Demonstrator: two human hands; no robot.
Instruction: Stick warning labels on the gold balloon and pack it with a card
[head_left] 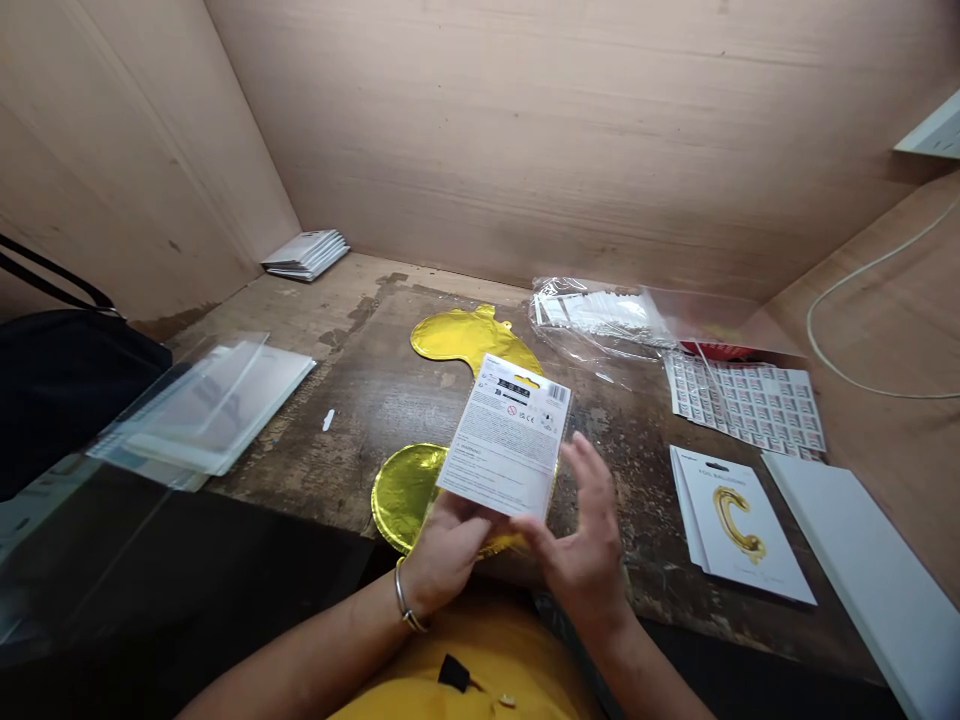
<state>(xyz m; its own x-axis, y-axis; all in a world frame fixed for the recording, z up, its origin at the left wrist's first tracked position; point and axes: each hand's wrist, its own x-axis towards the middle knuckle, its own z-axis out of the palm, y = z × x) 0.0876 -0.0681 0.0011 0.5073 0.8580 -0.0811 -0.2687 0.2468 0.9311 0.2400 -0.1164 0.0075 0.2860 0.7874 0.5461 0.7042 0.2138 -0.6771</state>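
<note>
A white printed card (504, 435), its back with barcode and small text facing up, is held tilted in front of me. My left hand (448, 548) grips its lower end from below, most fingers hidden underneath. My right hand (581, 535) is at the card's right edge, fingers spread apart; its thumb tip is close to the lower right corner, and I cannot tell if it touches. Under and behind the card lies a shiny gold foil balloon (446, 335), flat on the wooden table (360, 380). Part of the balloon is hidden by the card and hands.
At right lie foil balloon cards (750, 525) showing a gold C, sticker sheets (750, 400) and a long white box (862, 570). Clear plastic bags (592, 310) are behind. Transparent sleeves (217, 400) lie left, a packet stack (307, 254) back left, a dark bag (71, 390) far left.
</note>
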